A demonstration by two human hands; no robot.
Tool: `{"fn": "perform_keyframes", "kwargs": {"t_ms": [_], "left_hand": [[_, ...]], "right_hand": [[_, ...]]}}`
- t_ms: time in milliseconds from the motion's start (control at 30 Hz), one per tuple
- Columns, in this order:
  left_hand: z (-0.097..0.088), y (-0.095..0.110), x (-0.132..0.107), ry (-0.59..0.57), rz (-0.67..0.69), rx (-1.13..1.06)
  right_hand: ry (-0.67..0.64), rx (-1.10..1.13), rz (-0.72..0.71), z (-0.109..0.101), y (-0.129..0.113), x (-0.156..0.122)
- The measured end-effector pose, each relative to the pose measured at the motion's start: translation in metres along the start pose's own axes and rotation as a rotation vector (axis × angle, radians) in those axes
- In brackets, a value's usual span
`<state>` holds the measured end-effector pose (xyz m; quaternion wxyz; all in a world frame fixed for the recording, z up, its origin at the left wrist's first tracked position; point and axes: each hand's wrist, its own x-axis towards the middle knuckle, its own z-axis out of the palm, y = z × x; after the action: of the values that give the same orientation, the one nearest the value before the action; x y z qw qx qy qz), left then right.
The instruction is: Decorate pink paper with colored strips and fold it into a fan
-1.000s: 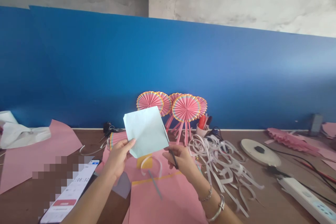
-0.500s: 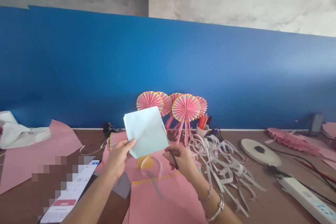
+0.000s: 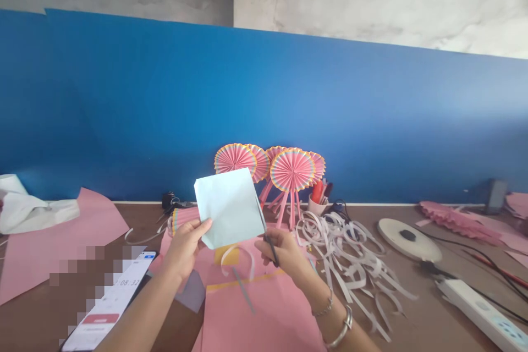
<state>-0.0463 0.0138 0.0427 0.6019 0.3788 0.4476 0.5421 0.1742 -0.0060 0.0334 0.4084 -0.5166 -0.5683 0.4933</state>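
Observation:
My left hand pinches the lower left edge of a pale blue sheet of paper, held up above the table. In my right hand is a pair of scissors, its handle in my fingers and its blades along the sheet's right edge. Below the sheet lie pink paper with a yellow edge, a thin grey-blue strip and a curled white strip. Behind it stand several pink pleated paper fans, partly hidden by the sheet.
A heap of curled white strips lies right of my right hand. Farther right are a round white device and a power strip. At the left are a phone and a large pink sheet. A blue partition rises behind.
The scissors' blades have shifted slightly at the sheet's right edge. Both hands stay almost where they were, and the sheet is still held up.

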Motion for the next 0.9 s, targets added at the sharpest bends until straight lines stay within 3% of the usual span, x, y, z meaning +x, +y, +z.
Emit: {"fn": "perform_keyframes", "kwargs": {"t_ms": [500,900], "left_hand": [[0.0082,-0.0018,-0.0064,-0.093,-0.022,0.075],[0.0097,-0.0055,-0.0062,-0.125,-0.015,0.056]], "right_hand": [[0.112,0.17,0.009,-0.004,0.0048,0.0044],[0.145,0.16,-0.019,-0.0034,0.007,0.005]]}}
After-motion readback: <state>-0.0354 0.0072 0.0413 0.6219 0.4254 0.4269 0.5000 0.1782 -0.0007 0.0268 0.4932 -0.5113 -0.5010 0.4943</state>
